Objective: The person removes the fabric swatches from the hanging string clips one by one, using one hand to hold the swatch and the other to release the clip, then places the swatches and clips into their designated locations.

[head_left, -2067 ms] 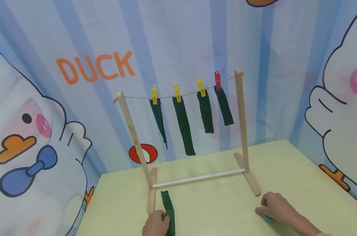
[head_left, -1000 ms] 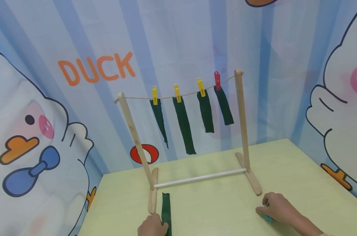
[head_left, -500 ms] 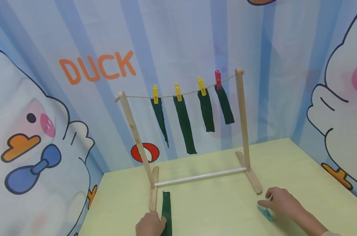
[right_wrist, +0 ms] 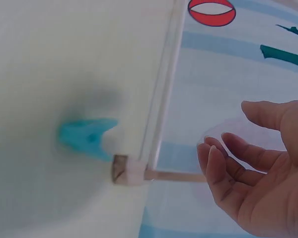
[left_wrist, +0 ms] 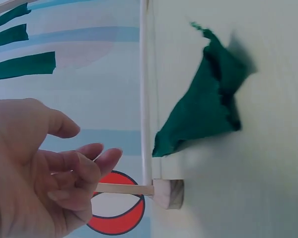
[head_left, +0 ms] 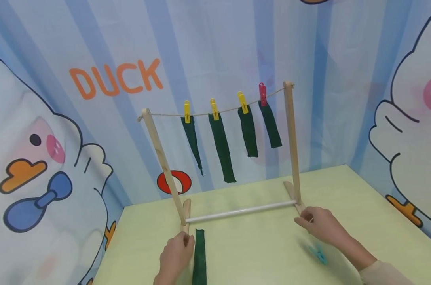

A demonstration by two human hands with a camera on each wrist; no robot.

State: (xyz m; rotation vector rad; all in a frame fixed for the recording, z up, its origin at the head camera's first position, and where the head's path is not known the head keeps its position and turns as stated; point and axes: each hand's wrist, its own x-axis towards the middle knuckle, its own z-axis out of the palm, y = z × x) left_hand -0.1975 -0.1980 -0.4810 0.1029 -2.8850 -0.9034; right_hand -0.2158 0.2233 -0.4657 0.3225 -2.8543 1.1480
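My left hand (head_left: 175, 255) is raised over the left foot of the wooden rack, fingers loosely bent and holding nothing. Beside it a dark green cloth strip (head_left: 200, 257) lies on the table; the left wrist view shows this cloth (left_wrist: 203, 99) with bunched edges. Near the rack's right foot hovers my right hand (head_left: 320, 225), empty, with thumb and fingers apart. A teal clothespin (head_left: 318, 254) lies on the table below it, also visible as a blurred clip (right_wrist: 88, 137) in the right wrist view.
A string (head_left: 165, 114) spans the rack's wooden posts (head_left: 292, 146). Three yellow clothespins (head_left: 187, 112) and a red one (head_left: 262, 95) hold four green strips (head_left: 222, 150) on it. A white bar (head_left: 240, 212) joins the posts low down. Behind stands a printed duck curtain (head_left: 219, 51).
My left hand has let go of the green strip and moved up. The right hand has released the teal clothespin and shifted up and left, leaving it on the table.
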